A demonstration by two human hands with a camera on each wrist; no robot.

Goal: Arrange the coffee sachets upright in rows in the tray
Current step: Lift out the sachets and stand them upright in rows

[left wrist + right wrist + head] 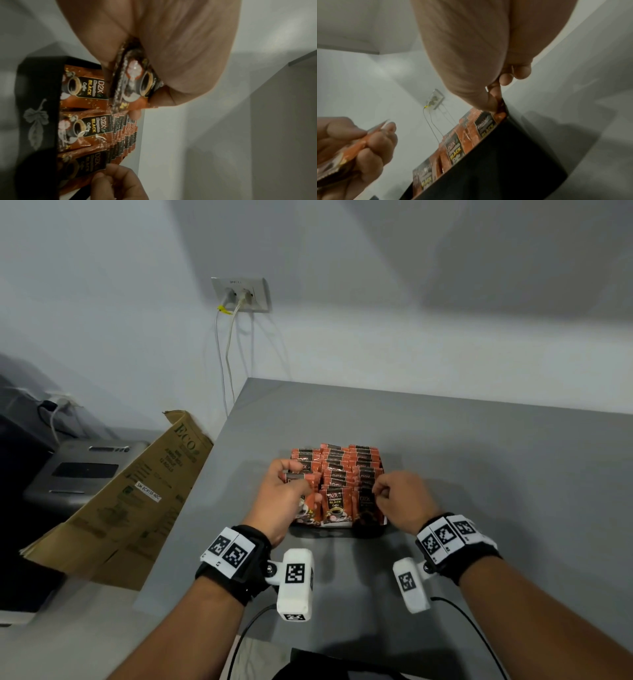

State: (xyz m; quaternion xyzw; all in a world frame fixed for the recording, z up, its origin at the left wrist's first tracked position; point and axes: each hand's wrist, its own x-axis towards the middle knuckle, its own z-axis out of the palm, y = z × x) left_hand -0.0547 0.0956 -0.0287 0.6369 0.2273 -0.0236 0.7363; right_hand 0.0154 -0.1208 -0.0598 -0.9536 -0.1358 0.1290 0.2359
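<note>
A black tray (36, 83) with a leaf motif stands mid-table, packed with upright orange and black coffee sachets (342, 470) in three rows. My left hand (298, 479) hovers over the tray's left row and grips a small stack of sachets (135, 81) between thumb and fingers. My right hand (382, 491) sits at the tray's near right corner. Its thumb and fingers pinch the top edge of the front sachet (500, 115) in the right row. The tray's far wall is hidden behind the sachets.
The grey table (479, 474) ends at a left edge close to the tray. Beyond that edge lean a flattened cardboard box (137, 491) and a grey printer (85, 470). A wall socket (239, 294) trails cables behind the table. Black cables (462, 621) run near the front edge.
</note>
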